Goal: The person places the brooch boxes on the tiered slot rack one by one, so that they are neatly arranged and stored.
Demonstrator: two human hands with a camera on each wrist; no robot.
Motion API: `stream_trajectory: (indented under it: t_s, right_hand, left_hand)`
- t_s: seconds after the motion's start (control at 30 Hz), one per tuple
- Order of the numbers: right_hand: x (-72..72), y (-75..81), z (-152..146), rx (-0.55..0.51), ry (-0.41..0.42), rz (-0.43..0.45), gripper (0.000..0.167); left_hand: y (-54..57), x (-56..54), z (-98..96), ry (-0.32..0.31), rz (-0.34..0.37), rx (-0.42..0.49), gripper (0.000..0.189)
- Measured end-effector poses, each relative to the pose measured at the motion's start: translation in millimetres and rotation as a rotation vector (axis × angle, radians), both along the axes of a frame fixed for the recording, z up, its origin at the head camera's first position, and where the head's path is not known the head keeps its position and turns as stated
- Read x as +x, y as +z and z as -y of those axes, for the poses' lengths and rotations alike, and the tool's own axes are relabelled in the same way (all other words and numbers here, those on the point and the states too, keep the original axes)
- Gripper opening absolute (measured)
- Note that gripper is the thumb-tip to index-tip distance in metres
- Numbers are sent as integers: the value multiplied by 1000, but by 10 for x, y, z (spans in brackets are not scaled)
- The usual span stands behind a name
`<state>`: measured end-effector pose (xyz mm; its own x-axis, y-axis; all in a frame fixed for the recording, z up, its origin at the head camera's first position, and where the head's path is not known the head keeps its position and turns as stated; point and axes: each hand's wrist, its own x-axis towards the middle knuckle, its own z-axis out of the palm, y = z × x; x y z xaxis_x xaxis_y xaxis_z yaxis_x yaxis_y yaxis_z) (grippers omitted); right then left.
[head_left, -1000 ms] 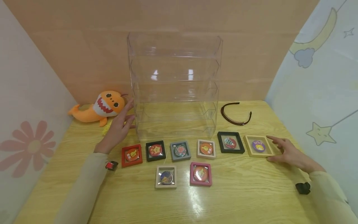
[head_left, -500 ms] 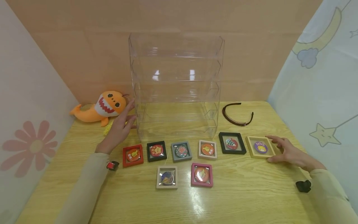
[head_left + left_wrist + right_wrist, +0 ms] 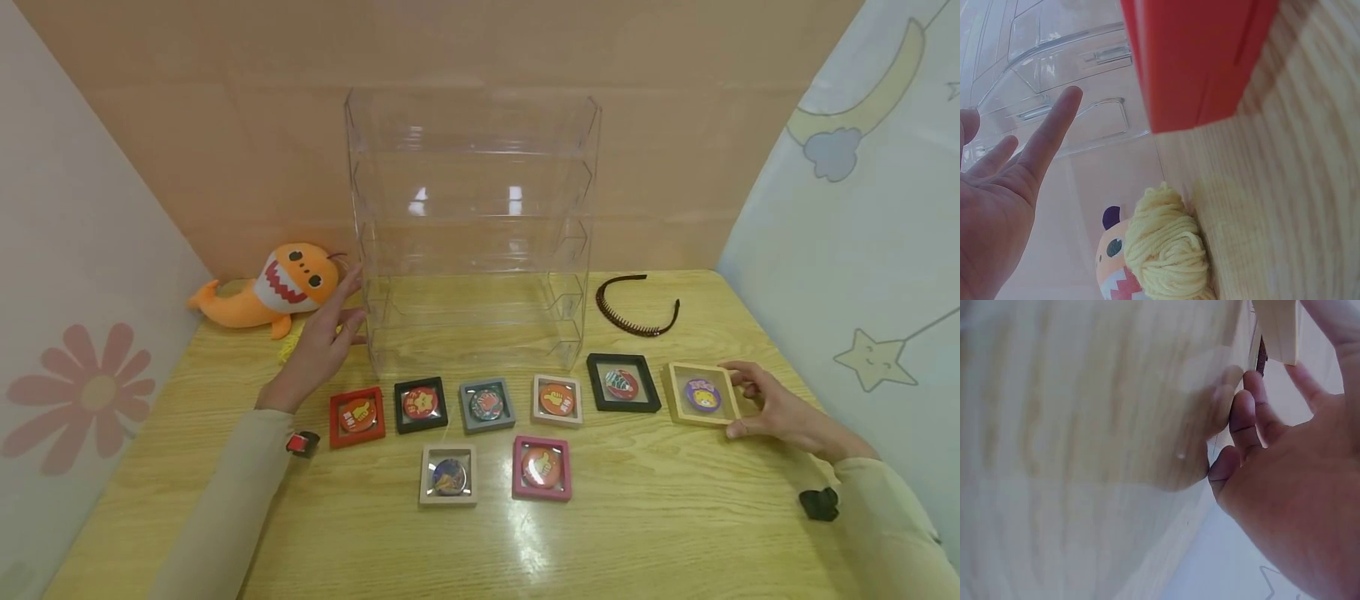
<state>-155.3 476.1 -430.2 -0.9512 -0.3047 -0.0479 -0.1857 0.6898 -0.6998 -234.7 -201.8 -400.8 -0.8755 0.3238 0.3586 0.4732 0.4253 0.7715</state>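
My right hand (image 3: 776,412) pinches the right side of a pale yellow display frame (image 3: 703,394), thumb at the near corner and fingers at the far one. A round purple badge with a bear shows inside. In the right wrist view, the frame's edge (image 3: 1277,330) sits between thumb and index finger, while the other fingers bend close over the table. My left hand (image 3: 321,350) is at the left side of a clear tiered rack (image 3: 472,329), its fingers extended along the side panel. A black frame (image 3: 624,407) with a red-and-green badge lies left of the yellow one.
Several small badge frames lie before the rack, including a red one (image 3: 335,421) and a pink one (image 3: 542,495). An orange shark plush (image 3: 240,307) and yellow yarn (image 3: 1169,256) are at the left. Behind the black frame lies a dark toothed headband (image 3: 626,324).
My right fingers have bent more around the yellow frame, and it has shifted slightly right, widening the gap to the black frame. My left hand stays at the rack.
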Motion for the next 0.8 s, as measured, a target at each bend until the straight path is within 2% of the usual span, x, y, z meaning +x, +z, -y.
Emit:
stream_trajectory:
  t_s: [0.1,0.2,0.33,0.43,0.53,0.57,0.63,0.8]
  right_hand:
    - [17,12,-7,1,-20,13,99]
    - [33,9,-20,-35,-15,-8,96]
    - [53,-2,-47,-223,21,-7,89]
    - [70,18,-64,-415,46,52,82]
    - [99,71,-64,-490,13,113,73]
    - [111,93,-63,-480,-15,126,70]
    - [141,143,-59,-389,-77,106,65]
    - [205,266,-29,-82,-205,-60,49]
  left_hand:
    - [7,-3,-4,-2,-2,-1,69]
    - [21,1,-13,-2,-5,-6,69]
    - [37,12,-20,2,-7,-14,69]
    - [36,15,-19,3,-4,-12,69]
    - [22,8,-11,4,2,-7,69]
    - [17,5,-9,3,3,-5,69]
    - [7,0,-3,4,4,-3,69]
    - [9,-2,-1,5,-4,-3,69]
